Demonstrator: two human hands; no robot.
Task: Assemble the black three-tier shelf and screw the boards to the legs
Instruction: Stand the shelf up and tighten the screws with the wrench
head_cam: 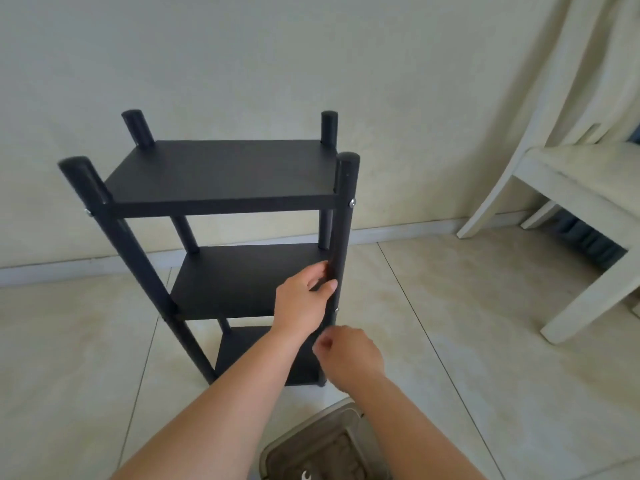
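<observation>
Black three-tier shelf with round legs stands upright on pale tiled floor, near cream wall; silver screw heads show on front legs at top board; left hand wraps fingers round front right black leg just above middle board; right hand sits lower beside same leg, fingers curled, cannot tell if pinching anything; white wooden chair at right; grey metal tray by the forearms.

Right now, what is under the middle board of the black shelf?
Under the middle board sits the bottom board. Much of it is hidden by the left forearm and right hand, so anything lying there cannot be seen.
</observation>
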